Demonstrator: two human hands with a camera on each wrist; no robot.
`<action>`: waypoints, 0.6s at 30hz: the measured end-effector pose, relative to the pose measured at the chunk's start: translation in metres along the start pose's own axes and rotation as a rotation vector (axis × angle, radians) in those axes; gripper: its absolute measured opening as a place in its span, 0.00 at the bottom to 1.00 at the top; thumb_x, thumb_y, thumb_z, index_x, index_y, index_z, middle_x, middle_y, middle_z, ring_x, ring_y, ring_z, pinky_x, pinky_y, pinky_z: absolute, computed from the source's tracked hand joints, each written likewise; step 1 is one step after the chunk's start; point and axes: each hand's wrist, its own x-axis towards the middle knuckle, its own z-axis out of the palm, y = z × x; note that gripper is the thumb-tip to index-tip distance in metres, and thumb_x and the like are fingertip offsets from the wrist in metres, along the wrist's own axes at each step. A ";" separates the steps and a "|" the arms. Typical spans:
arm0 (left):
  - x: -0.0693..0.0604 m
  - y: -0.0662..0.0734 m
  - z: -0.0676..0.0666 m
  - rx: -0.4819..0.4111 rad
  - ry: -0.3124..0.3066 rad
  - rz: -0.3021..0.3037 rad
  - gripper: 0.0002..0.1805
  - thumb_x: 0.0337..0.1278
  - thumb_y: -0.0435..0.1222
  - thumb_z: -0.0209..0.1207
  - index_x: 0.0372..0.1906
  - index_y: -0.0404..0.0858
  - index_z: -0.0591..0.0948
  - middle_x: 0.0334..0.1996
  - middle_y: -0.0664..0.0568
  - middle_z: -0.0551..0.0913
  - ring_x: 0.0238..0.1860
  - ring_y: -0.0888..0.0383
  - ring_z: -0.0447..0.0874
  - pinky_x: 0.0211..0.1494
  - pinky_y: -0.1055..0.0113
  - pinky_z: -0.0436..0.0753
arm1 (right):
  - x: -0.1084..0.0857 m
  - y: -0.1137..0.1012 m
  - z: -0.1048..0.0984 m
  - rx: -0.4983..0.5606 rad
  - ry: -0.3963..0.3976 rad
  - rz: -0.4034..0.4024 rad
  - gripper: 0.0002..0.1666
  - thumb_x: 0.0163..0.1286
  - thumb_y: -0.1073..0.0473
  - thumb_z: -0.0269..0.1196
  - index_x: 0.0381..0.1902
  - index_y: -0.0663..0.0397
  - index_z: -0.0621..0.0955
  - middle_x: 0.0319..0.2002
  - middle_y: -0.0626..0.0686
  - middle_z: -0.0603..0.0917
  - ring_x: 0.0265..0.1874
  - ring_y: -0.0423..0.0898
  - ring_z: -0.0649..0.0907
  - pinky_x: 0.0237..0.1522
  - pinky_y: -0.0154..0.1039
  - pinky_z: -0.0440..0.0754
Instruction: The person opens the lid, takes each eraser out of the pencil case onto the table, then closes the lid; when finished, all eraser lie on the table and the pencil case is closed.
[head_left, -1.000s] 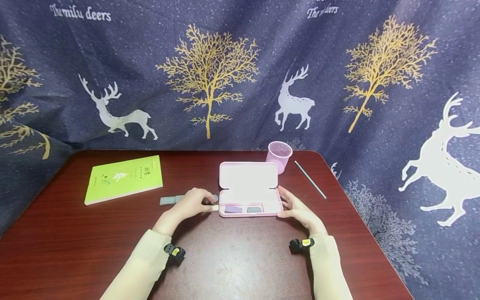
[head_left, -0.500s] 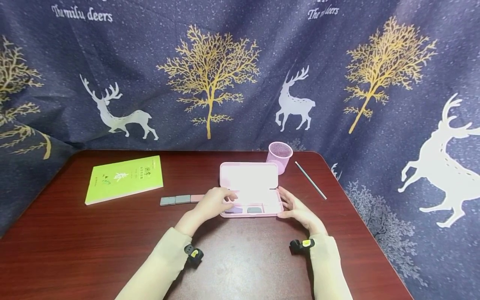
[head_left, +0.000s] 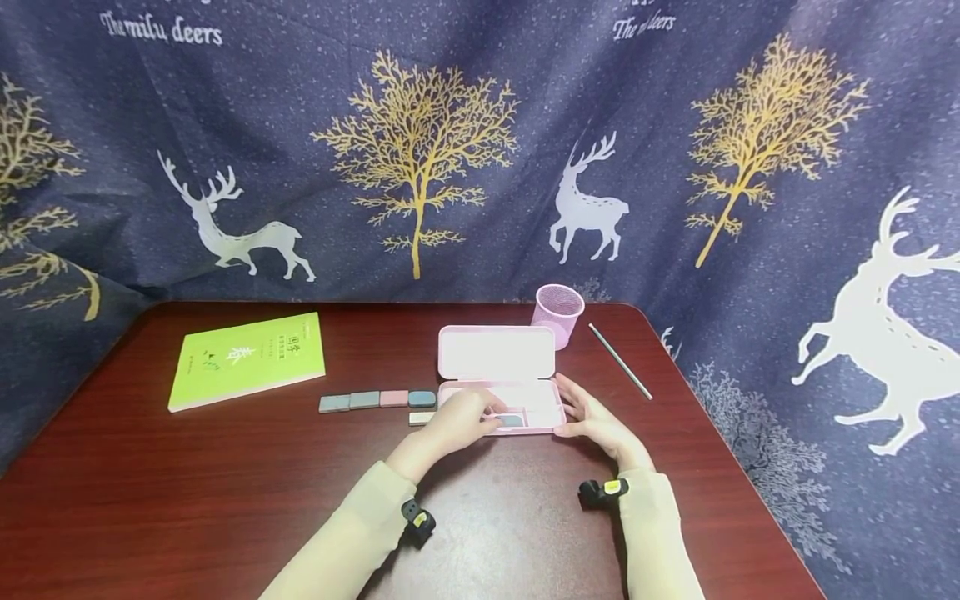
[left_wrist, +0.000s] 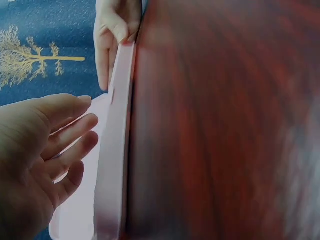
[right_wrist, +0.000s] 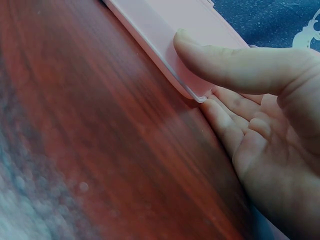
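Observation:
A pink pencil case (head_left: 540, 404) lies on the table with its lid (head_left: 497, 352) raised. My left hand (head_left: 459, 419) is over the case's left half, its fingertips close to a small teal block (head_left: 511, 421) in the front compartment. In the left wrist view, the fingers of my left hand (left_wrist: 47, 150) are loosely bent, and nothing shows between them. My right hand (head_left: 596, 421) holds the case's right end. The right wrist view has its thumb (right_wrist: 220, 62) over the case (right_wrist: 165, 40) and its fingers at the corner. My left hand hides part of the compartment.
Left of the case, a row holds two grey-green blocks (head_left: 350, 402), a pink block (head_left: 393, 398) and a teal block (head_left: 422, 399). A whitish block (head_left: 421, 418) lies in front. A green book (head_left: 251, 358), a pink mesh pen cup (head_left: 557, 317) and a pencil (head_left: 621, 361) lie farther out.
My left hand has moved right, from the whitish block beside the case to over the front compartment. The row of blocks is uncovered. My right hand has stayed at the case's end.

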 end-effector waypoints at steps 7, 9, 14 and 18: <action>0.005 0.007 0.009 0.077 -0.047 0.030 0.13 0.60 0.35 0.62 0.49 0.39 0.86 0.47 0.50 0.88 0.51 0.54 0.85 0.57 0.61 0.82 | 0.001 0.000 0.001 0.007 -0.002 -0.001 0.58 0.59 0.71 0.66 0.77 0.64 0.43 0.76 0.69 0.44 0.73 0.70 0.53 0.58 0.20 0.69; 0.006 0.009 0.010 0.091 -0.051 0.031 0.14 0.61 0.35 0.61 0.50 0.39 0.86 0.47 0.51 0.88 0.53 0.54 0.85 0.58 0.61 0.81 | 0.001 0.000 0.001 0.006 -0.003 -0.003 0.58 0.59 0.71 0.66 0.77 0.64 0.43 0.76 0.69 0.44 0.73 0.70 0.53 0.59 0.21 0.69; 0.008 0.013 0.011 0.144 -0.057 0.046 0.14 0.61 0.35 0.61 0.51 0.38 0.85 0.46 0.50 0.88 0.51 0.53 0.86 0.56 0.61 0.82 | 0.000 -0.001 0.001 0.004 -0.005 -0.002 0.58 0.59 0.71 0.66 0.77 0.64 0.43 0.76 0.69 0.44 0.73 0.70 0.53 0.59 0.22 0.70; 0.010 0.016 0.012 0.167 -0.063 0.030 0.14 0.63 0.35 0.59 0.50 0.39 0.86 0.45 0.50 0.88 0.50 0.53 0.86 0.55 0.61 0.83 | 0.001 -0.001 0.001 0.009 -0.004 0.000 0.58 0.59 0.71 0.66 0.77 0.64 0.43 0.77 0.69 0.44 0.73 0.70 0.53 0.59 0.22 0.70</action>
